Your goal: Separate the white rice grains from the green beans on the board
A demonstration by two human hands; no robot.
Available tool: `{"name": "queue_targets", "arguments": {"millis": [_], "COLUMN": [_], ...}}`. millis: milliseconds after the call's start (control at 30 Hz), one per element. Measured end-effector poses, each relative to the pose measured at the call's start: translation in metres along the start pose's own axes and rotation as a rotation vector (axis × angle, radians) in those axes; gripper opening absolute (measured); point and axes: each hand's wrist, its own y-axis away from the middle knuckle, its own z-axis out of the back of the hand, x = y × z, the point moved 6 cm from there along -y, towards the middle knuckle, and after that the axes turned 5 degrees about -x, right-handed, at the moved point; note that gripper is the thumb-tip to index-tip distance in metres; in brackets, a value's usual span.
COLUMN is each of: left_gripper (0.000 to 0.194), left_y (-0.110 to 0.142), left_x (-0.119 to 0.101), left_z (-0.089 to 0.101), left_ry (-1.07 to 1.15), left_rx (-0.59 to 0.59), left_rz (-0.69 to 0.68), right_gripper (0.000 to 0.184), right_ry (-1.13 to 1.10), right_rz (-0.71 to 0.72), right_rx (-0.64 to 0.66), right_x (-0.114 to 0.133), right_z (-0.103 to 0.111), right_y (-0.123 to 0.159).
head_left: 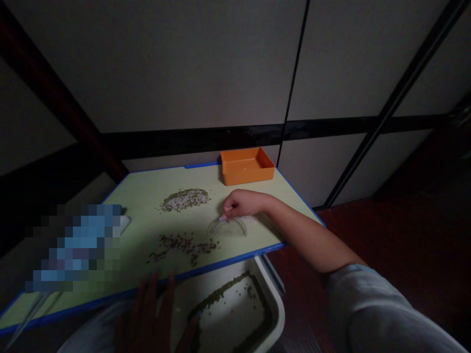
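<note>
My right hand [237, 203] reaches in from the right, fingers pinched on the upper part of a clear protractor [228, 228] low over the board. Around it lie loose grains: a mixed green and pale heap [186, 199] to the left, dark red-brown beans [184, 245] nearer the front, and a thin pale scatter [253, 220] partly behind the hand. My left hand [152, 314] is in shadow at the bottom, its fingers spread by the board's front edge and beside a white tub [228, 321]. Nothing shows in its fingers.
An orange open box [248, 175] stands at the board's [143, 186] back right corner. The white tub below the front edge holds scattered green grains. A blurred-out blue object [79, 247] lies at the left. Pale panels [191, 63] rise close behind the board.
</note>
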Motion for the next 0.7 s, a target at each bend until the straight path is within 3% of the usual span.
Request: {"name": "queue_targets", "arguments": {"millis": [233, 467, 700], "left_gripper": [0.070, 0.073, 0.072], "left_y": [0.003, 0.001, 0.003], "left_x": [0.005, 0.004, 0.005], "left_z": [-0.007, -0.004, -0.006], "left_ry": [-0.022, -0.026, -0.044], "left_rx": [-0.029, -0.055, -0.026], "left_rz": [-0.041, -0.107, -0.084], "right_gripper": [0.024, 0.019, 0.021], "right_ry": [0.181, 0.123, 0.085], "right_rz": [-0.015, -0.005, -0.021], "right_rx": [-0.015, 0.090, 0.078], "right_x": [0.009, 0.012, 0.008], "right_z": [-0.009, -0.010, -0.004], "right_y": [-0.005, 0.000, 0.004]}}
